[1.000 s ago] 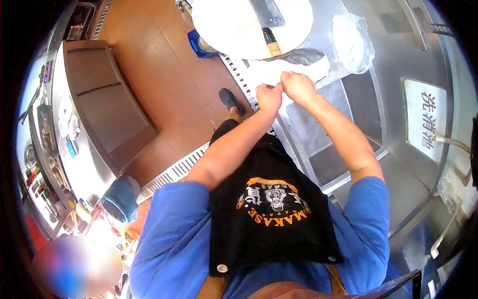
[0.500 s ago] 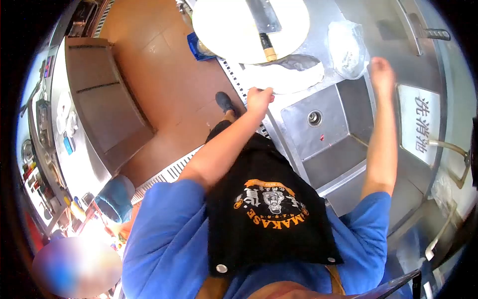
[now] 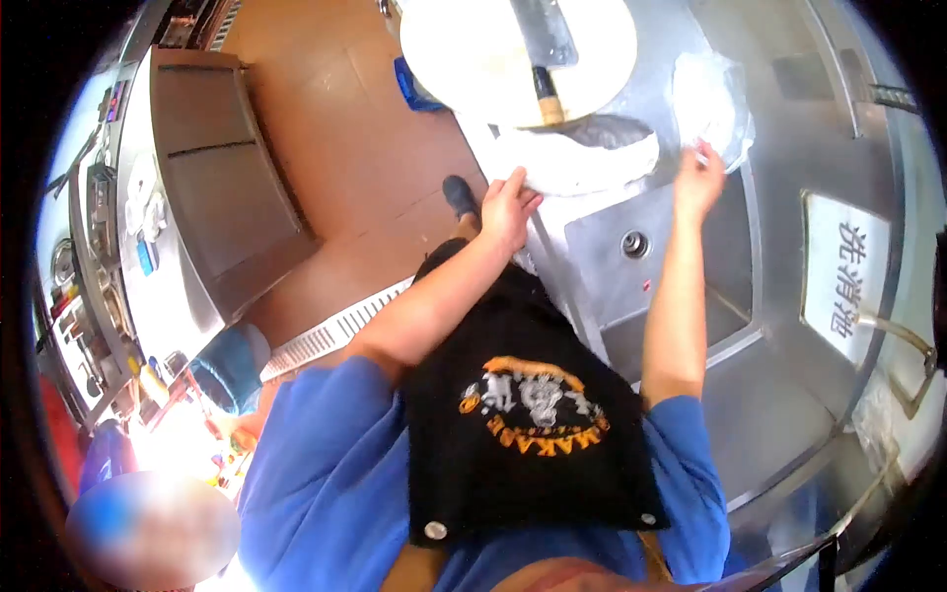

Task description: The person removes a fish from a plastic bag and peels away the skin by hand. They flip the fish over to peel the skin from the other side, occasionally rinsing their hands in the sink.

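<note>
A long white piece with a dark grey upper side (image 3: 582, 163), fish-like in shape, lies between the round cutting board (image 3: 454, 59) and the sink. At its near left end is my left hand (image 3: 508, 212), with curled fingers; whatever they pinch is hidden. My right hand (image 3: 698, 185) reaches over the sink (image 3: 602, 257), its fingers pinched at the lower edge of a clear plastic bag (image 3: 715, 94). The bag's contents look whitish and cannot be made out. A cleaver (image 3: 545, 39) with a dark and wooden handle rests on the board.
A white sign with dark characters (image 3: 843, 261) is on the steel at the right, beside a bent tap pipe (image 3: 912, 380). Something blue (image 3: 416, 87) sits at the board's left edge. A steel counter (image 3: 232, 178) stands across the tiled floor, and a blurred person is at the lower left.
My right hand has come left from beyond the bag to its lower edge. My left hand stays by the white piece's end, with its fingers shifted. The whole view has moved slightly.
</note>
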A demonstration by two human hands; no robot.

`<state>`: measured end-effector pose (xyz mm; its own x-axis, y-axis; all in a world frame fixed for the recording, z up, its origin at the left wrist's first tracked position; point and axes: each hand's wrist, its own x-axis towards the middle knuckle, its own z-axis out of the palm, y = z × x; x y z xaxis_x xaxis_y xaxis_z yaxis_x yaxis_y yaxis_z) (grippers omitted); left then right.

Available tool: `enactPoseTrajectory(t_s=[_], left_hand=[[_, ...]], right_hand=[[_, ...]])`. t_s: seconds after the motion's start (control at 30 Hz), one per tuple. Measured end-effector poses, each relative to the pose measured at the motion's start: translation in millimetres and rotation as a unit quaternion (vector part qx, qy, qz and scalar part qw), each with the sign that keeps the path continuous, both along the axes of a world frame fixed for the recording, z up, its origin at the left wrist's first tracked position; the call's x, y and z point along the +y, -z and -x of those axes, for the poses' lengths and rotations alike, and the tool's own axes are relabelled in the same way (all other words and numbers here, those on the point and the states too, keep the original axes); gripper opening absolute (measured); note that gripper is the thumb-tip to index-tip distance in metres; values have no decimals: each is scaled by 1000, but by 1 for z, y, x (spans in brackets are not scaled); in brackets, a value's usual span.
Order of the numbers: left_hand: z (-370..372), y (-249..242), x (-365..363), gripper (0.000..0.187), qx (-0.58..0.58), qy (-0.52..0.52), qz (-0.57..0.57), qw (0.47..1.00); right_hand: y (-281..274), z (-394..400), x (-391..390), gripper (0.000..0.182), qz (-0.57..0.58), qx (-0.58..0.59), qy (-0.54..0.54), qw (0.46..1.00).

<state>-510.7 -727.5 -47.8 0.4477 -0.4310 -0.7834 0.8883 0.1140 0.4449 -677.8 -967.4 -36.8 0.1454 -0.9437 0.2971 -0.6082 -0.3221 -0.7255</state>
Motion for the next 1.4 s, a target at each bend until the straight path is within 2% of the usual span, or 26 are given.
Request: enactPoseTrajectory(t_s=[0.07,0.1,0.17,0.2,0.27,0.33,0.5,0.63,0.7,0.73,0.8,0.83,0.9,0.93,1.0,1.07,1.13,1.17,1.2,1.27,1.33,1.4], left_hand=[[0,4,-2,21,3,21,5,1000],[-2,2,-4,21,1,21,7,1000],[-3,-1,-5,18,-6,14,23,1000],[-3,2,-4,18,-7,13,24,1000],[-5,8,-1,16,-23,28,37,999],[-7,14,3,15,-53,48,26,997],[-9,8,5,16,-129,83,4,988],[-9,6,4,17,-171,115,-32,978],[-9,10,3,18,-193,99,-52,975],[-8,11,2,18,-192,98,-52,975],[-8,13,5,17,-202,102,-73,971],[-11,14,7,17,-189,104,-52,975],[-12,16,12,18,-167,92,-26,981],[-14,16,14,18,-147,81,-3,986],[-16,16,15,18,-139,114,6,984],[-13,15,13,17,-76,77,40,993],[-11,9,10,16,-47,64,54,995],[-10,10,9,16,-20,49,67,996],[-10,13,9,16,-20,51,68,996],[-11,18,9,12,-29,64,43,997],[-12,20,12,11,-36,71,43,996],[-11,17,12,11,-45,77,43,995]], right_hand=[[-25,-32,56,20,-189,51,-142,970],[4,-38,70,19,-247,-9,-267,931],[-22,-67,109,28,-192,58,-365,909],[-23,-75,116,28,-191,59,-366,909],[-20,-86,126,31,-114,92,-388,910],[-12,-89,126,30,-106,77,-395,909],[2,-94,116,11,-66,84,-508,855],[8,-100,120,9,-23,128,-512,849],[11,-102,124,10,-30,116,-441,889],[12,-104,126,10,-30,117,-442,889],[15,-107,135,10,-44,113,-323,938],[15,-104,133,10,-43,113,-323,939],[14,-92,124,6,-87,122,-191,970],[13,-85,122,6,-86,122,-191,970],[8,-75,121,6,-158,49,-222,961],[12,-70,126,12,-188,24,-240,952],[9,-70,130,13,-109,67,-322,938],[5,-75,135,12,-85,86,-315,942],[2,-78,138,12,-84,85,-313,942],[-6,-82,141,14,-177,110,-310,928],[4,-82,133,13,-150,124,-322,927],[9,-84,127,13,-74,139,-371,915]])
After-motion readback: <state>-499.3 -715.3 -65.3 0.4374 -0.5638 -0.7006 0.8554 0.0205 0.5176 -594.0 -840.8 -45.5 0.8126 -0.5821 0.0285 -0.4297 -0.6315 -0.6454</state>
